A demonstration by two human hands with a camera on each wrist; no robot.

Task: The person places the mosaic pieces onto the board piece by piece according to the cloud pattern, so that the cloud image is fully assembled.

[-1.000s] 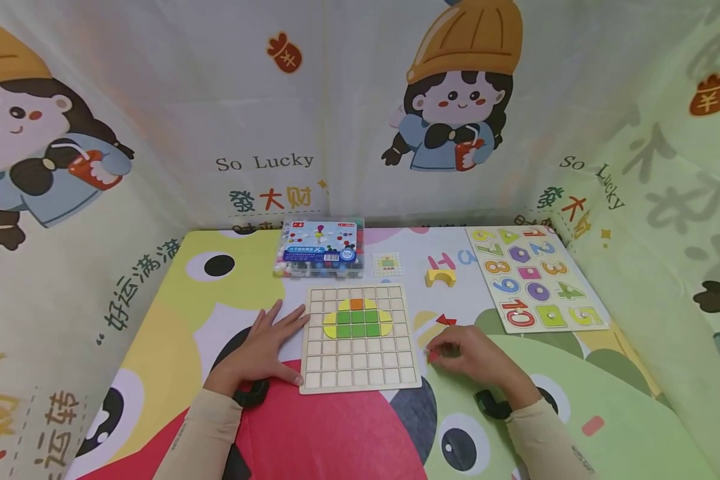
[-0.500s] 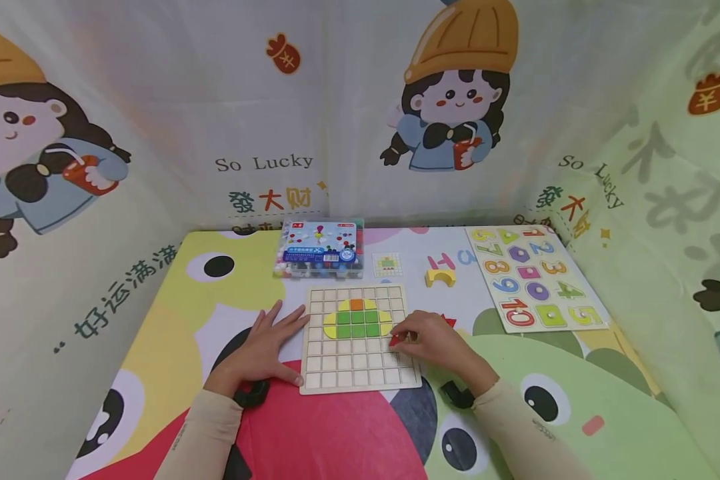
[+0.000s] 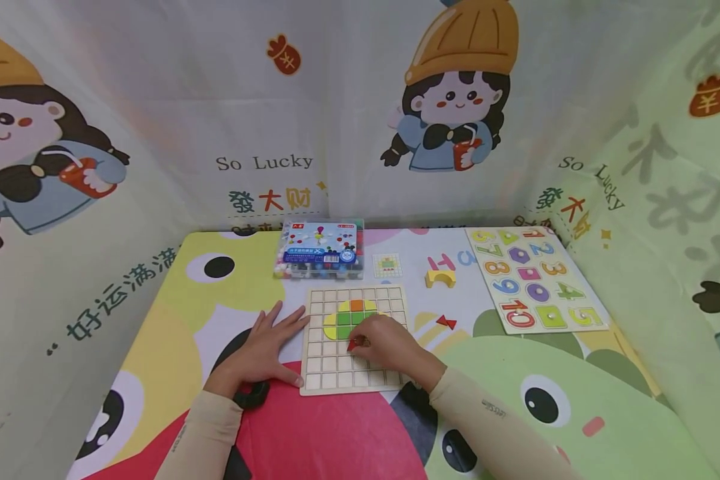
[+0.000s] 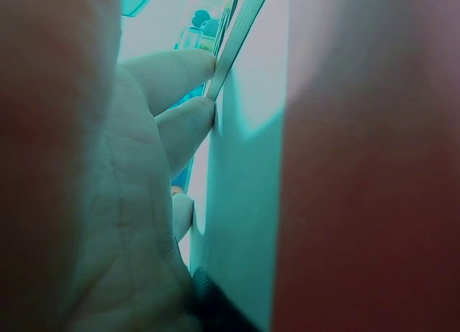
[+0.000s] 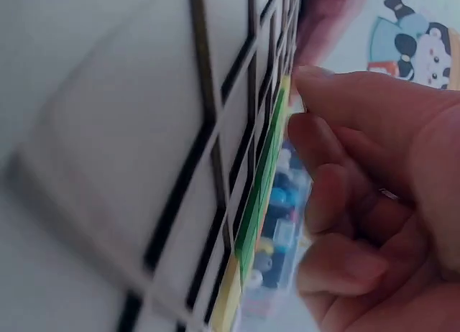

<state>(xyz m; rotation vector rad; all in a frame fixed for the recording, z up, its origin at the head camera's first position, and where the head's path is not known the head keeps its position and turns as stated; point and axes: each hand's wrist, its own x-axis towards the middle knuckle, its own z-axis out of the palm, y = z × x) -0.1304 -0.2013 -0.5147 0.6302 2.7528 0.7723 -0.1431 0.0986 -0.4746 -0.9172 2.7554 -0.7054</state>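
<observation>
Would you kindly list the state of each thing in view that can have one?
Wooden grid board: flat on the table, partly filled with yellow, green and orange tiles.
Small red tile: pinched over the board's middle rows.
Right hand: pinches the red tile.
Left hand: flat, fingers against the board's left edge.
Clear plastic bead box: closed.
Red bow-shaped piece: loose on the table.

red piece (image 3: pixel 351 345), green-yellow tiles (image 3: pixel 351 319), pale grid board (image 3: pixel 336 365)
</observation>
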